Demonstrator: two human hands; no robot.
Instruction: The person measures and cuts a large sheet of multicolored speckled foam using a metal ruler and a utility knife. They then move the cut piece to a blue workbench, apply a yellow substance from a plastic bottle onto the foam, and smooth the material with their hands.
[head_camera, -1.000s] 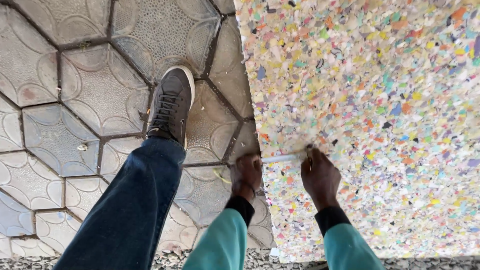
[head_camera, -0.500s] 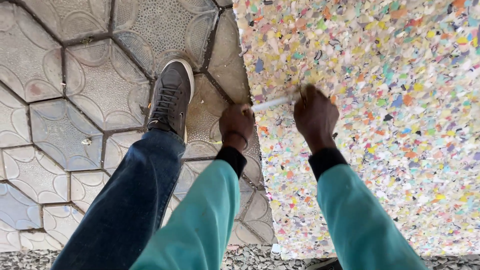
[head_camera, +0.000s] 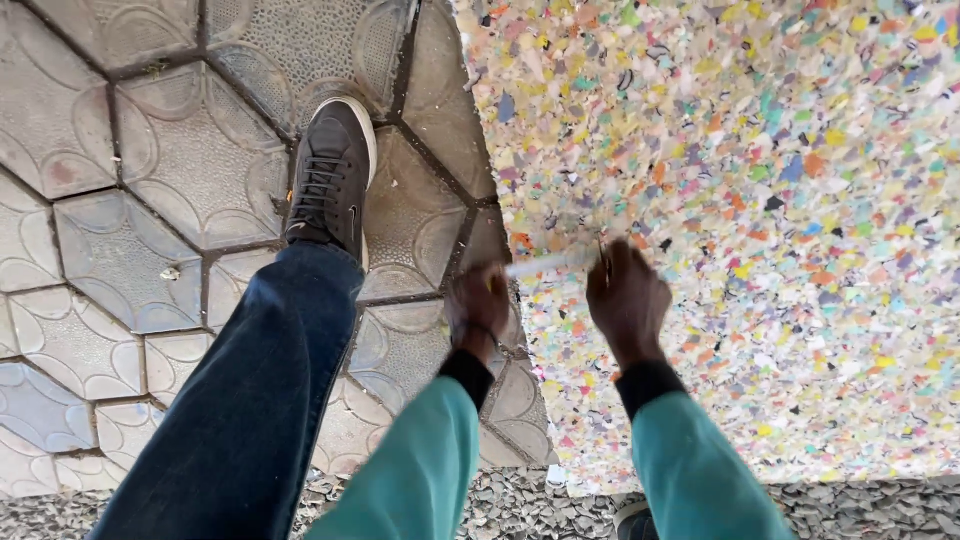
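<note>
Hands are both down at the edge of a big multicoloured speckled foam sheet that fills the right side of the view. Left hand is blurry, but it looks curled round the near end of a thin white stick-like tool; can't really tell how tight. Right hand is closed in a fist over the other end, fingers wrapped, knuckles up. The tool lies roughly level across the sheet's left edge, between the two hands, pressed on or just over the foam; can't say which. Both arms are in teal sleeves with dark cuffs. Off to the left, a leg in blue jeans ends in a dark sneaker planted on grey hexagon paving tiles. Some gravel runs along the bottom.
</note>
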